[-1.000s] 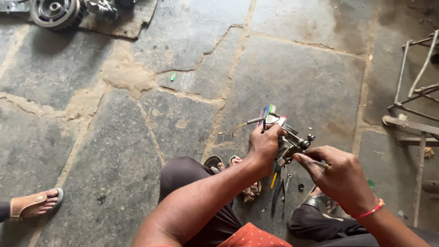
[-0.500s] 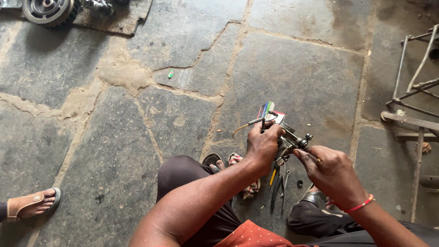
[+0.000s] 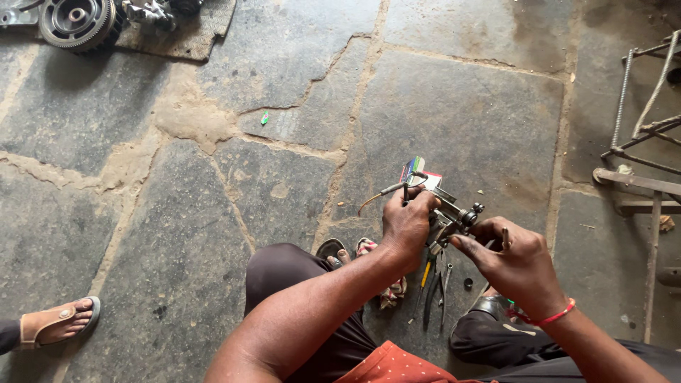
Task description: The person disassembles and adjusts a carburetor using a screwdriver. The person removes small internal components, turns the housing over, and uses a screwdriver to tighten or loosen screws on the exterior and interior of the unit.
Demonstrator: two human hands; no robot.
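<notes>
Leftmost, a sandalled foot [image 3: 60,323] of another person rests well left of the metal part [image 3: 448,218]. Next, the left hand [image 3: 406,225] stays wrapped tight around that part, a hose [image 3: 383,191] jutting out beside it. Pliers [image 3: 433,291] lie below. Since a second ago, the right hand [image 3: 514,259] has shifted slightly, fingers still pinching the part's right end.

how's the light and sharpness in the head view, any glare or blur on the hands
Head view: soft, even daylight, no hard shadows; a faint sheen on the stone floor upper right, no real glare. Left hand, right hand and the small metal part are sharp; straight bars of the metal frame bend slightly at the edge.
</notes>
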